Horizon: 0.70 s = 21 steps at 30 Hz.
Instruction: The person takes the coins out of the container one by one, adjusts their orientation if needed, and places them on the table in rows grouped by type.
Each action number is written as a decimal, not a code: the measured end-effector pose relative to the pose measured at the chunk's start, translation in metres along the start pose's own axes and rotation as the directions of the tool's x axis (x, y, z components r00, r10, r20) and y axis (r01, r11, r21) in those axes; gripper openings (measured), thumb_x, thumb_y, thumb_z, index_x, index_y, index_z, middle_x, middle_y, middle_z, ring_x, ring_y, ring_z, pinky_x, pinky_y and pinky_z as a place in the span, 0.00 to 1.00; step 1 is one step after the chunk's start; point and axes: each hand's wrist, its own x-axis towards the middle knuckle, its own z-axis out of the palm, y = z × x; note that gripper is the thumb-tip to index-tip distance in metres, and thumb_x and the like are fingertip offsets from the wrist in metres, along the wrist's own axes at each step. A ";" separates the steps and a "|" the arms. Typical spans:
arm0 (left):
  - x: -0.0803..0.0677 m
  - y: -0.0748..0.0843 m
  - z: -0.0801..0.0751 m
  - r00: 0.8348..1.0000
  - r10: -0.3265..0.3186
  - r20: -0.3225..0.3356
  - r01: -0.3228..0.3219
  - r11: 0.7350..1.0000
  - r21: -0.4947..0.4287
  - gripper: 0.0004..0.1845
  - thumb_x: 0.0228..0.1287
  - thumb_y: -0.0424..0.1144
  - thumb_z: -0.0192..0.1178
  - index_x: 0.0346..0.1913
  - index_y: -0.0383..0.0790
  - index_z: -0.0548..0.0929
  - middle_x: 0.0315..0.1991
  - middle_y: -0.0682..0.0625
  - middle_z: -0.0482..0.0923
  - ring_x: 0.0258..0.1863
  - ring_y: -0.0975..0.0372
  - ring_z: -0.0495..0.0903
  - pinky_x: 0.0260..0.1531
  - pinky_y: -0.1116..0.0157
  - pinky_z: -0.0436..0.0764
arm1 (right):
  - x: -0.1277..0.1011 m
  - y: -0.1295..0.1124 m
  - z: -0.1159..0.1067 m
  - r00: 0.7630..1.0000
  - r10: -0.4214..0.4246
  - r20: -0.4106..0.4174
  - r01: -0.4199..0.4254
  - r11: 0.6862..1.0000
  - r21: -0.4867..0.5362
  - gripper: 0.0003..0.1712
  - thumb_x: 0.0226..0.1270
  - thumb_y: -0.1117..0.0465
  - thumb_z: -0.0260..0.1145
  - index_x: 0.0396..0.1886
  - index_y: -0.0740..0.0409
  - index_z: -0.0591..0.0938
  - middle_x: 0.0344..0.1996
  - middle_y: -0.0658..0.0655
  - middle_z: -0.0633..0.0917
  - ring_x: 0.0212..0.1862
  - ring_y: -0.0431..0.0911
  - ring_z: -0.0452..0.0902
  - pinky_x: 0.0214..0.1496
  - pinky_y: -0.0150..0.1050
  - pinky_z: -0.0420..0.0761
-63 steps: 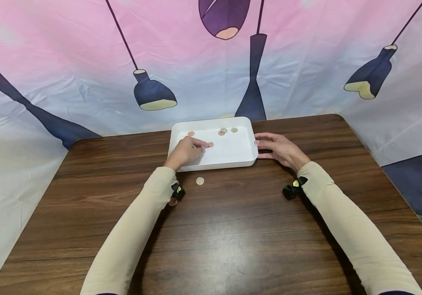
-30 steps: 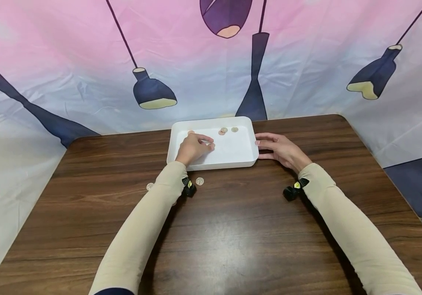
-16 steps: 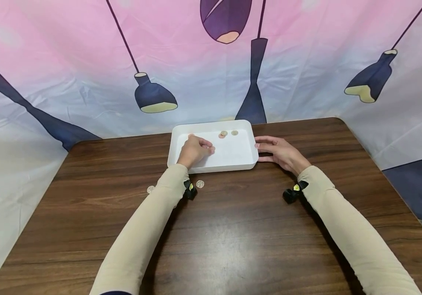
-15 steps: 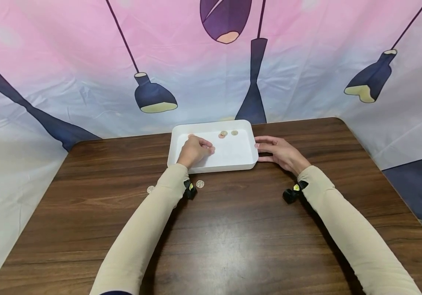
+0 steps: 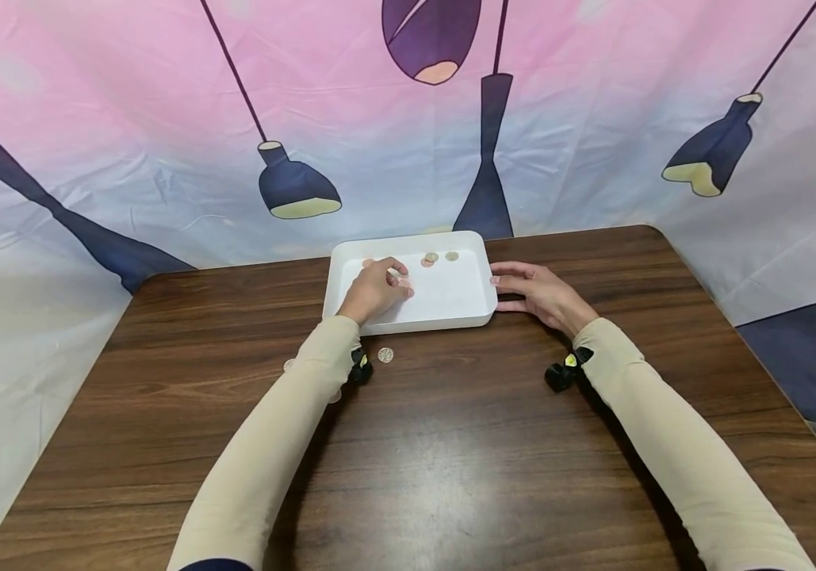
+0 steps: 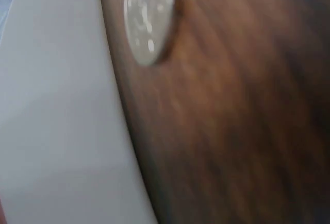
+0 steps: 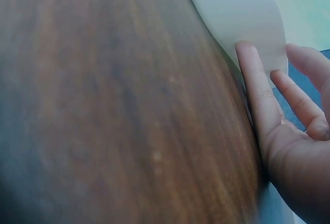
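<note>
Inside the white tray (image 5: 450,305), a coin (image 5: 402,281) is pinched by the curled left hand (image 5: 373,289); the tray's right wall is touched by the right hand (image 5: 539,292), fingers straight.

Tray (image 5: 450,305) sits far-centre on the surface (image 5: 450,460). Left hand (image 5: 373,289) inside the tray's left half; right hand (image 5: 539,292) against its right wall. Three coins (image 5: 439,258) lie along the tray's far side. One coin (image 5: 385,354) on the surface just before the tray, beside the left wrist.
</note>
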 end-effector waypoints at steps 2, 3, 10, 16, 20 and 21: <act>0.000 -0.003 -0.002 0.999 0.015 0.034 -0.014 1.000 -0.021 0.20 0.71 0.39 0.70 0.62 0.41 0.82 0.42 0.47 0.79 0.42 0.56 0.76 0.50 0.58 0.74 | 0.000 0.000 0.000 1.000 0.001 0.003 -0.001 1.000 -0.004 0.32 0.83 0.62 0.61 0.80 0.61 0.66 0.70 0.64 0.72 0.57 0.47 0.81 0.58 0.42 0.86; 0.000 -0.004 -0.003 0.998 0.023 0.050 -0.021 0.999 -0.030 0.20 0.71 0.38 0.69 0.63 0.40 0.82 0.43 0.47 0.80 0.43 0.56 0.77 0.51 0.59 0.75 | 0.000 0.000 0.000 1.000 0.001 0.004 -0.001 1.000 -0.006 0.32 0.83 0.62 0.61 0.81 0.61 0.66 0.70 0.64 0.72 0.57 0.47 0.82 0.58 0.42 0.86; -0.001 -0.006 -0.008 0.995 0.067 0.067 -0.066 0.998 -0.021 0.16 0.78 0.35 0.59 0.62 0.36 0.85 0.49 0.44 0.82 0.47 0.56 0.78 0.50 0.61 0.77 | 0.001 0.001 0.000 1.000 -0.003 0.011 0.003 1.000 -0.020 0.32 0.83 0.61 0.62 0.81 0.61 0.66 0.70 0.63 0.72 0.59 0.47 0.80 0.58 0.42 0.86; -0.005 -0.007 -0.013 0.993 0.090 0.071 -0.078 0.986 -0.145 0.16 0.78 0.37 0.61 0.63 0.38 0.86 0.52 0.41 0.83 0.38 0.58 0.79 0.34 0.67 0.79 | 0.001 -0.001 0.000 1.000 -0.008 0.012 0.008 1.000 -0.013 0.32 0.83 0.62 0.61 0.81 0.61 0.66 0.69 0.62 0.72 0.60 0.47 0.79 0.58 0.42 0.86; -0.010 -0.009 -0.019 0.994 0.066 0.089 -0.048 0.980 -0.192 0.17 0.77 0.33 0.62 0.64 0.43 0.86 0.56 0.43 0.78 0.41 0.59 0.76 0.29 0.70 0.77 | 0.000 -0.002 0.000 1.000 0.000 0.009 0.000 1.000 -0.009 0.32 0.83 0.62 0.61 0.81 0.61 0.66 0.68 0.61 0.73 0.58 0.46 0.80 0.58 0.41 0.86; -0.012 -0.009 -0.021 0.993 0.063 0.096 -0.043 0.979 -0.199 0.18 0.76 0.32 0.62 0.64 0.43 0.86 0.56 0.43 0.79 0.42 0.60 0.76 0.29 0.69 0.77 | 0.000 -0.002 0.000 1.000 0.003 0.009 -0.003 1.000 -0.010 0.32 0.83 0.62 0.62 0.81 0.61 0.65 0.68 0.61 0.73 0.58 0.46 0.81 0.58 0.41 0.86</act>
